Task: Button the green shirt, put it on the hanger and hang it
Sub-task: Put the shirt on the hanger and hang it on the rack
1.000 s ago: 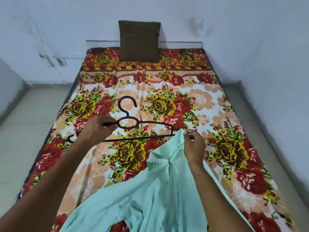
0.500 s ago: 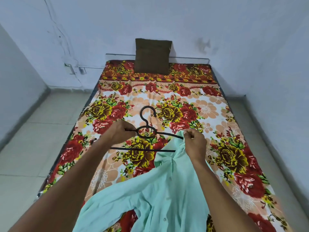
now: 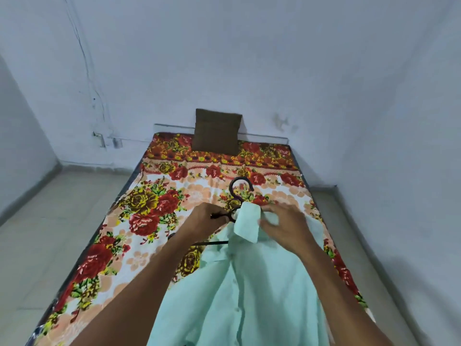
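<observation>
Now the mint-green cotton shirt (image 3: 249, 290) covers more of the black plastic hanger (image 3: 233, 193), which the left hand (image 3: 207, 219) grips; the right hand (image 3: 287, 227), blurred, touches the collar with fingers spread.

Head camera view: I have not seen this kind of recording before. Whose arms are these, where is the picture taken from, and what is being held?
No machine here: a person wears a camera on the head, looking down at their own arms. The left hand grips a black hanger near its neck. The right hand, blurred, works the collar of a green shirt that partly covers the hanger. Below lies a bed with a floral sheet and a brown cushion against the wall.
</observation>
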